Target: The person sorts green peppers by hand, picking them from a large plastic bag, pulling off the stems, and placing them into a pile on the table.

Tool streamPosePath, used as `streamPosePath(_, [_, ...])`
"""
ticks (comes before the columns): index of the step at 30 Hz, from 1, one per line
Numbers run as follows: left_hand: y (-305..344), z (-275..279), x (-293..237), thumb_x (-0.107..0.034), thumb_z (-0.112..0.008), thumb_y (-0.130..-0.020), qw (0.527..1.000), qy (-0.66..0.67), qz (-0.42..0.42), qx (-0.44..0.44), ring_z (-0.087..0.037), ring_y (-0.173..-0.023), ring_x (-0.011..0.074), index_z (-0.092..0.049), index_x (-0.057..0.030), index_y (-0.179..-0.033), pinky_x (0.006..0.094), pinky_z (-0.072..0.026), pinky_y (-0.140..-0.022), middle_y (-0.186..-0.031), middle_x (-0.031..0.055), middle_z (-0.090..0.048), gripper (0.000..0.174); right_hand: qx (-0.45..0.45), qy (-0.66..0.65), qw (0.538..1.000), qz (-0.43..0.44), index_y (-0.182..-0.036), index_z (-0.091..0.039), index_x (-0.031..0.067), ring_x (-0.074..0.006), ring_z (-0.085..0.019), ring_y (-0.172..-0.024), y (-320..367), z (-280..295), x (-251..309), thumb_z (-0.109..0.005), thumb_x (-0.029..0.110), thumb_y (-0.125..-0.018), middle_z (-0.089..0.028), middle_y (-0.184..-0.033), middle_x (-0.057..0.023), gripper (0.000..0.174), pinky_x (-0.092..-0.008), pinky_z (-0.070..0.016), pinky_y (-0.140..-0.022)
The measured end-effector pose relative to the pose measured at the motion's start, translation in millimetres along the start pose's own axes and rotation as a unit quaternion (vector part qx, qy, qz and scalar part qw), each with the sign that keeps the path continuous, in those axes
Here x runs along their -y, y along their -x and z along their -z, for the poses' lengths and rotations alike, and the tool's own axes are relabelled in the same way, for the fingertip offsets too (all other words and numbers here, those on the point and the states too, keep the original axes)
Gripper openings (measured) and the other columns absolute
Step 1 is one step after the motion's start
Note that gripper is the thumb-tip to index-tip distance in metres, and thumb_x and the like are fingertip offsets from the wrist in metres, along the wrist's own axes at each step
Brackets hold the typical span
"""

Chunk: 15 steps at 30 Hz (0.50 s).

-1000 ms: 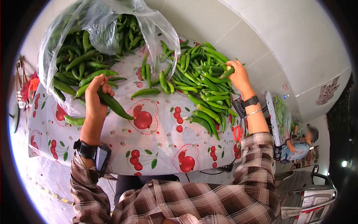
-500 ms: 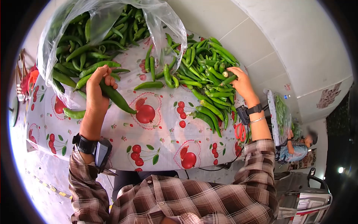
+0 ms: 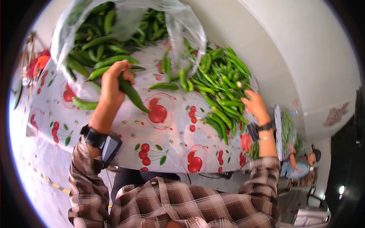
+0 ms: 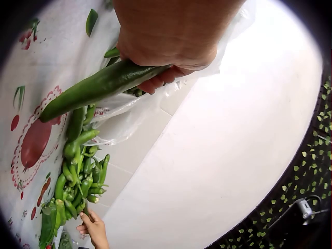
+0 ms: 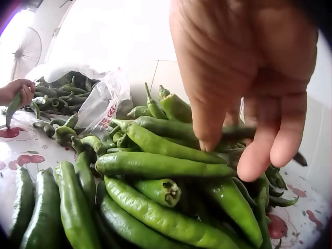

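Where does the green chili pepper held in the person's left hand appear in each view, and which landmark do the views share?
Head: the green chili pepper is left of centre, in the left hand.
Left wrist: the green chili pepper slants across the upper left part.
Right wrist: the green chili pepper is at the left edge, small.
Shared landmark: the clear plastic bag, visible in all three.

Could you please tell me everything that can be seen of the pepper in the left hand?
The pepper is long, dark green and smooth, with a glossy skin, tapering to a rounded tip. The left hand grips its upper part, hiding the stem end. It slants down over the patterned tablecloth, looking whole; whether its tip touches the cloth, I cannot tell.
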<state>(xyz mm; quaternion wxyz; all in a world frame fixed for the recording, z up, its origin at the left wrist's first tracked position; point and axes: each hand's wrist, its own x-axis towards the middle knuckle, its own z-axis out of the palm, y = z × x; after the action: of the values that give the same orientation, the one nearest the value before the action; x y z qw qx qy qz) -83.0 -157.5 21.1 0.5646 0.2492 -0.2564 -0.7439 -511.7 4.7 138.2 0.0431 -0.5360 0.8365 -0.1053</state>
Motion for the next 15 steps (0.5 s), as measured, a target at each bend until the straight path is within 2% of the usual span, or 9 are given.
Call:
streamPosePath(2, [7, -12, -5, -0.020, -0.062, -0.087, 1.000, 0.018, 0.006, -0.024, -0.045, -0.057, 0.0119, -0.056, -0.0061, -0.086, 0.0294, -0.0408, -0.057, -0.060, -0.0015, -0.043, 0.015, 0.006, -0.018, 1.000, 0.010, -0.116, -0.061, -0.0015, -0.0168, -0.062, -0.049, 1, 11, 9, -0.066, 0.015, -0.082, -0.069, -0.094, -0.0186, 0.038, -0.0308, -0.0484, -0.049])
streamPosePath(4, [5, -7, -1, -0.021, -0.061, -0.087, 1.000, 0.009, 0.001, -0.019, -0.046, -0.057, 0.0136, -0.056, -0.0056, -0.084, 0.0299, -0.0415, -0.057, -0.060, -0.0002, -0.045, 0.017, -0.019, -0.038, 0.999, 0.006, -0.114, -0.062, -0.0022, -0.0131, -0.059, -0.050, -8, 18, 13, -0.067, 0.015, -0.084, -0.069, -0.096, -0.0153, 0.035, -0.0272, -0.0457, -0.045])
streamPosePath(6, [5, -5, 0, -0.021, -0.061, -0.087, 1.000, 0.015, 0.000, -0.007, -0.047, -0.057, 0.0149, -0.056, -0.0050, -0.083, 0.0303, -0.0421, -0.057, -0.061, 0.0006, -0.045, 0.017, -0.006, -0.119, 0.993, -0.005, -0.112, -0.063, -0.0016, -0.0108, -0.058, -0.051, -9, 28, 49, -0.064, 0.014, -0.087, -0.068, -0.096, -0.0124, 0.030, -0.0242, -0.0433, -0.042])
streamPosePath(7, [6, -7, -1, -0.021, -0.061, -0.087, 1.000, 0.019, 0.001, -0.009, -0.047, -0.058, 0.0151, -0.056, -0.0044, -0.082, 0.0305, -0.0424, -0.057, -0.060, 0.0008, -0.045, 0.018, 0.013, -0.148, 0.988, 0.030, -0.112, -0.064, 0.0001, -0.0093, -0.059, -0.053, -13, 28, 63, -0.061, 0.014, -0.090, -0.068, -0.098, -0.0104, 0.026, -0.0231, -0.0431, -0.043])
streamPosePath(8, [7, -9, -3, -0.021, -0.061, -0.087, 1.000, 0.014, 0.003, -0.015, -0.048, -0.058, 0.0150, -0.056, -0.0044, -0.082, 0.0304, -0.0428, -0.057, -0.060, 0.0008, -0.045, 0.018, 0.054, -0.197, 0.976, 0.073, -0.112, -0.064, 0.0006, -0.0096, -0.061, -0.061, -16, 27, 82, -0.059, 0.013, -0.092, -0.068, -0.098, -0.0083, 0.024, -0.0225, -0.0456, -0.049])
streamPosePath(12, [7, -9, -3, -0.020, -0.061, -0.087, 1.000, 0.015, 0.007, -0.021, -0.048, -0.058, 0.0149, -0.056, -0.0044, -0.082, 0.0306, -0.0434, -0.057, -0.060, 0.0011, -0.046, 0.018, 0.168, -0.259, 0.925, 0.220, -0.111, -0.064, 0.0000, -0.0117, -0.065, -0.079, -27, -16, 169, -0.057, 0.011, -0.094, -0.067, -0.097, -0.0062, 0.021, -0.0245, -0.0506, -0.068])
streamPosePath(14, [7, -9, -3, -0.020, -0.061, -0.088, 0.999, 0.017, 0.004, -0.029, -0.048, -0.057, 0.0148, -0.056, -0.0044, -0.082, 0.0306, -0.0435, -0.057, -0.060, 0.0012, -0.046, 0.018, 0.215, -0.194, 0.906, 0.310, -0.110, -0.063, -0.0016, -0.0138, -0.063, -0.092, -38, -40, 208, -0.056, 0.008, -0.093, -0.065, -0.105, -0.0078, 0.021, -0.0270, -0.0511, -0.080])
streamPosePath(15, [7, -9, -3, -0.020, -0.061, -0.087, 0.999, 0.019, 0.005, -0.029, -0.048, -0.057, 0.0149, -0.056, -0.0043, -0.082, 0.0306, -0.0436, -0.056, -0.060, 0.0012, -0.046, 0.017, 0.200, -0.194, 0.881, 0.381, -0.108, -0.063, -0.0019, -0.0171, -0.064, -0.091, -44, -57, 223, -0.056, 0.005, -0.090, -0.066, -0.102, -0.0101, 0.021, -0.0291, -0.0501, -0.080])
